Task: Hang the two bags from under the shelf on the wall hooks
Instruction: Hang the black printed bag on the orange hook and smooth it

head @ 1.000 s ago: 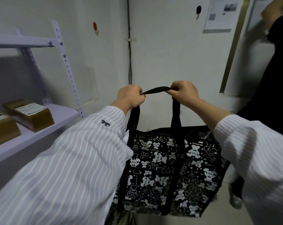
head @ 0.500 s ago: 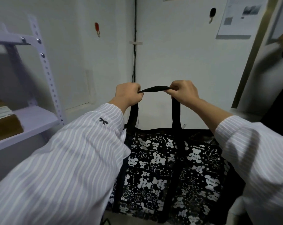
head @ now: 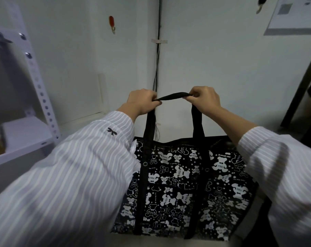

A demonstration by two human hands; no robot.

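Both hands, left hand (head: 142,101) and right hand (head: 203,98), clench the black fabric strap (head: 172,96) of the soft black bear-print tote bag (head: 183,184); it looks light, best lifted by that strap toward the red wall hook (head: 112,24) above it.

Two pale walls (head: 213,56) are seen meeting in a corner, down which thin cables (head: 157,68) are run — held by a strip of tape (head: 159,41). A white perforated metal shelf (head: 26,136) is set against the left wall. A printed sheet (head: 293,13) is fixed high at the right, beside a dark door frame (head: 300,86).
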